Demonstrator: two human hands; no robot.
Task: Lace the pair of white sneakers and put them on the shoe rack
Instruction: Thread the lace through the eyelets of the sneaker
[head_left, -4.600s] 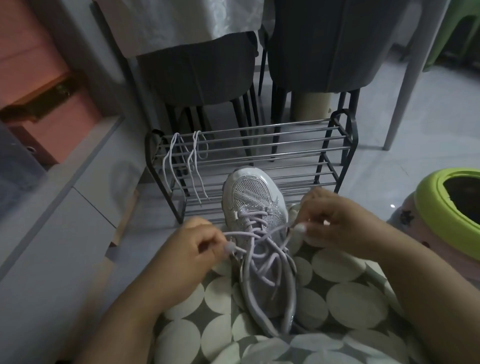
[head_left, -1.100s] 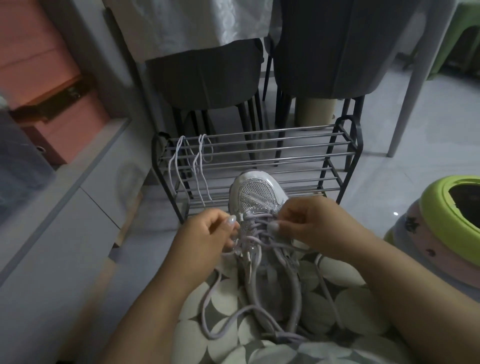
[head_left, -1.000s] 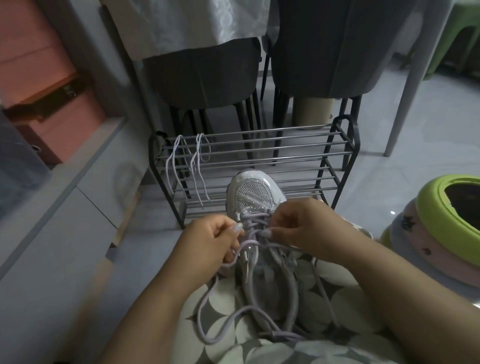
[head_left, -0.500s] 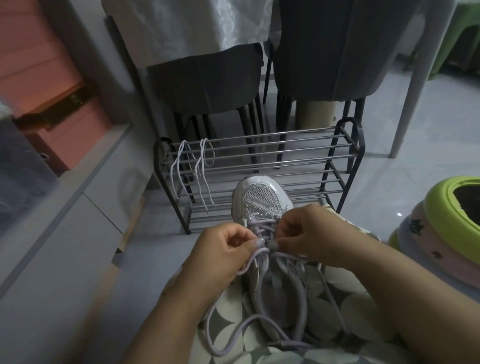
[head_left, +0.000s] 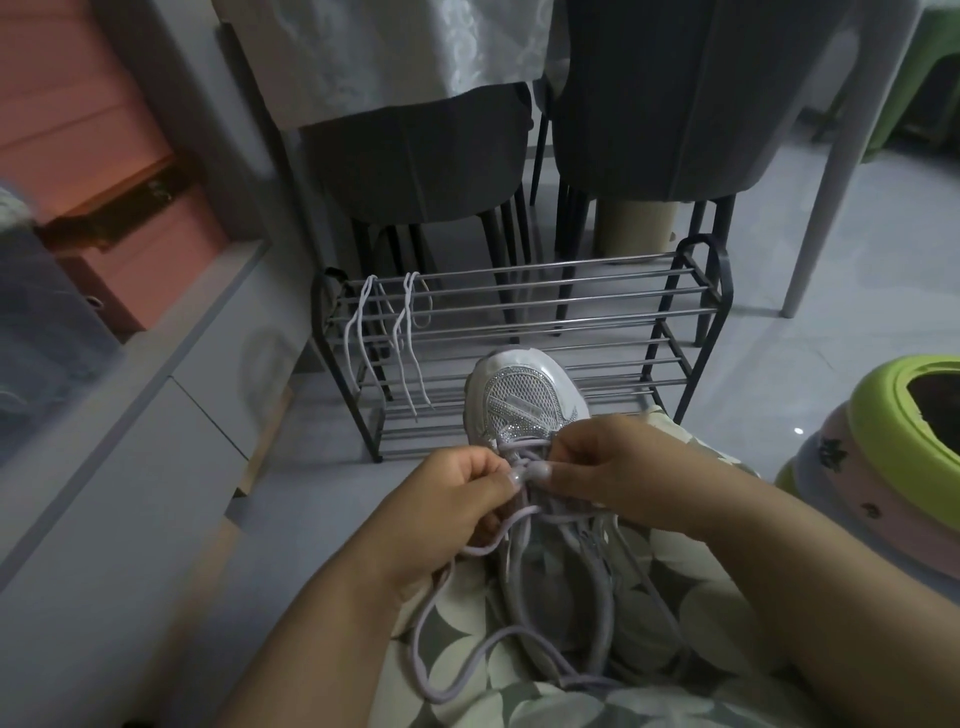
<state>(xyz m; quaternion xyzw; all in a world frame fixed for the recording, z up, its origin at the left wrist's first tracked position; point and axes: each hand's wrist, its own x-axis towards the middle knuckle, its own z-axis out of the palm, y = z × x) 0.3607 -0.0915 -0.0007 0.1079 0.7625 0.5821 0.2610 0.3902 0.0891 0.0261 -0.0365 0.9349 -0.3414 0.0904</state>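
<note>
The sneaker (head_left: 524, 400) is being held on the lap w/ its long axis running straight away from the person: toe toward the shoe rack (head_left: 519, 312), heel and open collar nearest the body. The lace (head_left: 470, 660) is being worked at the lower eyelet rows, just behind the toe mesh. It is being pinched by the left hand (head_left: 457, 499) from the shoe's left side and by the right hand (head_left: 618, 467) from the right side, fingertips nearly meeting over the tongue's centre line. Both hands are being kept curled round the cord; neither is slack. A long loop of lace is trailing down over the lap toward the body, so the free length is lying behind the hands, not in front.

Judgement: the next crossing is likely being set up across the tongue, i.e. perpendicular to the shoe's axis; both hands look equally near the eyelets. A second lace (head_left: 400, 338) is hanging over the rack's top left bars, well apart from the hands. The other sneaker isn't being shown.
</note>
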